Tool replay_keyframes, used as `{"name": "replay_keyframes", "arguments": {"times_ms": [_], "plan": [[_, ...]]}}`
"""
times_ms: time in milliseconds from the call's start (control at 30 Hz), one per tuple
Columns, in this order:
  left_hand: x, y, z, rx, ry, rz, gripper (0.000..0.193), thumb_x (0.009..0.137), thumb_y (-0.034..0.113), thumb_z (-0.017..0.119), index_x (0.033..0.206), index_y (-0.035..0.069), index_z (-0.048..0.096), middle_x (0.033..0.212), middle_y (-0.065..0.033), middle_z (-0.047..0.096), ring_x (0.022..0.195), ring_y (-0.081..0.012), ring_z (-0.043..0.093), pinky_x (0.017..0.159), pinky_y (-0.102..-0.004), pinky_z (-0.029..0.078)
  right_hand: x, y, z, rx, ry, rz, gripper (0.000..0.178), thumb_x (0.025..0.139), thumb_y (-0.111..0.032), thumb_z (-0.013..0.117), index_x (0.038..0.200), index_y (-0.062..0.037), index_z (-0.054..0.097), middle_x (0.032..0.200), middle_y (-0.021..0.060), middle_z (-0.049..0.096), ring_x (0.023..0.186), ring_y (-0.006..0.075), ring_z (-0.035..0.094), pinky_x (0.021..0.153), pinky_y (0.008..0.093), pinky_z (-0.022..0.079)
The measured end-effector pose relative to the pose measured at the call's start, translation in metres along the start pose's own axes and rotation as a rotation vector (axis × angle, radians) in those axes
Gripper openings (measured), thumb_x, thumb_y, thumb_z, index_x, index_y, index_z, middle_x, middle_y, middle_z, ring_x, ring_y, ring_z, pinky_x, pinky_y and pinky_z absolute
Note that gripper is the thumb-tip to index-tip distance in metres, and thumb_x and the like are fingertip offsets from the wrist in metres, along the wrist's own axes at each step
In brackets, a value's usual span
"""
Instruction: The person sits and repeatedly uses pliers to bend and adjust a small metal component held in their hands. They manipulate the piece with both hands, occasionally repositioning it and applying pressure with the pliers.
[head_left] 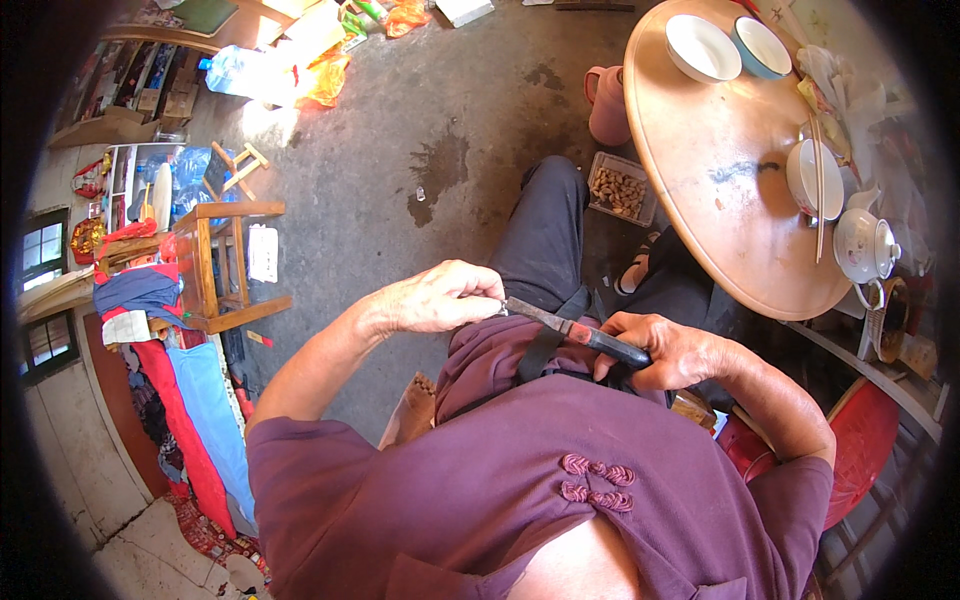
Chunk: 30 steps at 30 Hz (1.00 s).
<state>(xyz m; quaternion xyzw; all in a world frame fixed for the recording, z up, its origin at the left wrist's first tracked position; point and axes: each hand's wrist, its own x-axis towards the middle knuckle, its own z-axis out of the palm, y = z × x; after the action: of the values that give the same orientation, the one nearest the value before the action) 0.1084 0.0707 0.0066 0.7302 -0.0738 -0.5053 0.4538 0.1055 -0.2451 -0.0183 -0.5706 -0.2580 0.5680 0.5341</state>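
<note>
My right hand [668,350] is wrapped round the black handle of a slim hand tool [545,316]. Its metal end is flat and grey, with a reddish band by the handle; whether it is a knife, a file or pliers I cannot make out. The metal tip points left and reaches the fingertips of my left hand [435,298]. There thumb and forefinger pinch a tiny pale, shiny piece [501,309], too small to name. Both hands are above my lap, over the dark red shirt [490,365] and dark trousers [545,230].
On the right, a round wooden table [700,190] bears bowls [703,48], chopsticks [818,190] and a white teapot [865,243]. A plastic basket of nut-like pieces [618,192] and a pink jug [607,108] stand beside it. A wooden stool frame [235,265] stands left.
</note>
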Motion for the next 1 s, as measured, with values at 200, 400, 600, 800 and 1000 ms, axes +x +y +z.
{"name": "replay_keyframes", "arguments": {"times_ms": [200, 400, 600, 800, 1000], "plan": [[0.001, -0.007, 0.003, 0.038, 0.072, 0.073, 0.019, 0.087, 0.02, 0.059, 0.088, 0.001, 0.058, 0.07, 0.0024, 0.052, 0.066, -0.007, 0.045, 0.059, -0.0256, 0.039, 0.0, -0.002, 0.0, -0.004, -0.001, -0.006, 0.043, 0.06, -0.002, 0.059, 0.1, -0.0064, 0.07, 0.113, 0.0135, 0.053, 0.107, 0.0269, 0.052, 0.099, 0.0347, 0.038], [0.001, -0.012, 0.005, -0.043, 0.085, 0.073, 0.018, 0.087, 0.019, 0.061, 0.087, 0.001, 0.06, 0.073, 0.0024, 0.055, 0.069, -0.0064, 0.047, 0.061, -0.0246, 0.039, -0.002, -0.001, 0.002, 0.013, 0.008, 0.002, 0.042, 0.061, 0.0, 0.058, 0.1, -0.0056, 0.07, 0.118, 0.0135, 0.051, 0.111, 0.0269, 0.051, 0.101, 0.0346, 0.036], [0.001, -0.016, 0.005, -0.074, 0.09, 0.066, 0.018, 0.087, 0.02, 0.061, 0.085, 0.002, 0.06, 0.074, 0.004, 0.054, 0.069, -0.0058, 0.046, 0.062, -0.0239, 0.039, -0.001, -0.003, 0.001, 0.062, -0.003, 0.017, 0.043, 0.061, 0.001, 0.058, 0.101, -0.0056, 0.07, 0.123, 0.0128, 0.05, 0.115, 0.0265, 0.049, 0.103, 0.0341, 0.035], [0.001, -0.011, 0.003, -0.105, 0.065, 0.033, 0.019, 0.088, 0.02, 0.06, 0.085, 0.002, 0.06, 0.073, 0.0049, 0.053, 0.069, -0.0056, 0.045, 0.061, -0.0236, 0.038, -0.001, -0.009, -0.004, 0.152, -0.059, 0.017, 0.045, 0.06, 0.003, 0.057, 0.102, -0.0043, 0.069, 0.129, 0.0142, 0.049, 0.123, 0.0284, 0.045, 0.108, 0.0373, 0.031], [0.001, -0.012, 0.0, -0.072, 0.039, 0.013, 0.018, 0.086, 0.02, 0.061, 0.083, 0.002, 0.059, 0.072, 0.0054, 0.052, 0.069, -0.0053, 0.044, 0.061, -0.0238, 0.037, 0.001, -0.01, -0.006, 0.243, -0.115, 0.009, 0.047, 0.059, 0.002, 0.058, 0.105, -0.0046, 0.069, 0.138, 0.0151, 0.043, 0.131, 0.0302, 0.039, 0.112, 0.0409, 0.027]]}}
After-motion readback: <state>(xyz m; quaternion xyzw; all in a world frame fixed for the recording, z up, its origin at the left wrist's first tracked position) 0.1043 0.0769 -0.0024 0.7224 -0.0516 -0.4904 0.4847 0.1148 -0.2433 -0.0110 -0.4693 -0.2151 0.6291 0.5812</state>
